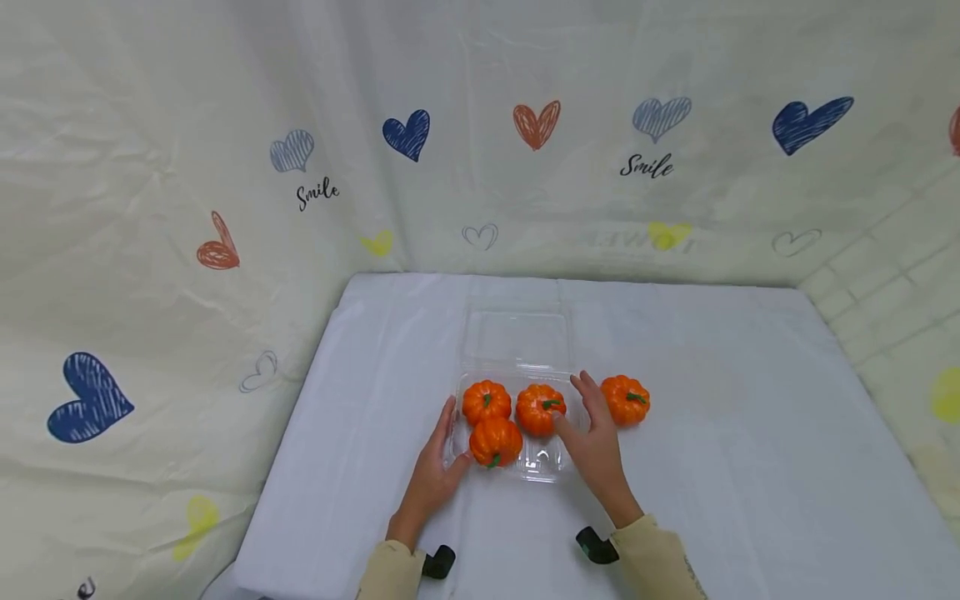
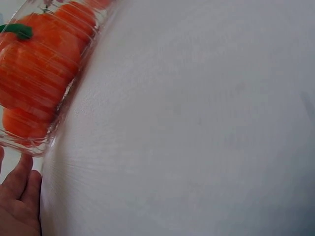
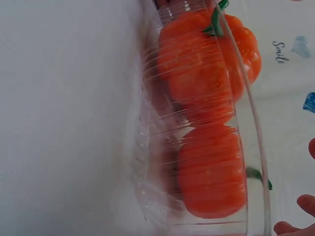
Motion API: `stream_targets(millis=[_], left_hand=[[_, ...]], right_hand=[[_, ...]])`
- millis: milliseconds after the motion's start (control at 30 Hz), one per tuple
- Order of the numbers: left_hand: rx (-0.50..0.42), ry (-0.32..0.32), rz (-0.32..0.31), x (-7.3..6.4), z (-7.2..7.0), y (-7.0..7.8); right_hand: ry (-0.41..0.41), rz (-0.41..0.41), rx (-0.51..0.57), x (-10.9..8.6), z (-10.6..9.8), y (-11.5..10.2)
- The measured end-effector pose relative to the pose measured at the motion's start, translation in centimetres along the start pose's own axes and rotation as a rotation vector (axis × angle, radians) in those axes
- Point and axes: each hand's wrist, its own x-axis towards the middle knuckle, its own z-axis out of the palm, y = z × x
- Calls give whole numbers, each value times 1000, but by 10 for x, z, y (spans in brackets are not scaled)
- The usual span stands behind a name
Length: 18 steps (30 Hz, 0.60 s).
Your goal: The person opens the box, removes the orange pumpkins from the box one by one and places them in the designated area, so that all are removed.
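1. From my head view, the clear container (image 1: 543, 458) sits on the white cloth (image 1: 750, 408), its lid (image 1: 517, 337) folded back on the far side.
2. I count three orange pumpkins inside: a far-left pumpkin (image 1: 486, 400), a near-left pumpkin (image 1: 496, 440) touching it, and a right-hand pumpkin (image 1: 538, 407) with its green stem towards the right.
3. I see the left hand (image 1: 433, 473) along the container's left side, fingers straight, thumb by the near-left pumpkin.
4. The right hand (image 1: 597, 443) has fingers and thumb spread at the right-hand pumpkin's edge; I cannot tell whether the thumb touches.
5. A fourth pumpkin (image 1: 627, 401) lies on the cloth, just right of that hand.
6. Behind, I see a heart-printed sheet (image 1: 480, 183).
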Motion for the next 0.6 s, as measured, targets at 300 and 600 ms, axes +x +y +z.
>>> stream_targets(millis=[300, 600], left_hand=[[-9, 3, 4, -2, 0, 1], [15, 7, 0, -2, 1, 2]], right_hand=[[-88, -95, -312, -4, 11, 2], [-36, -264, -462, -6, 20, 9]])
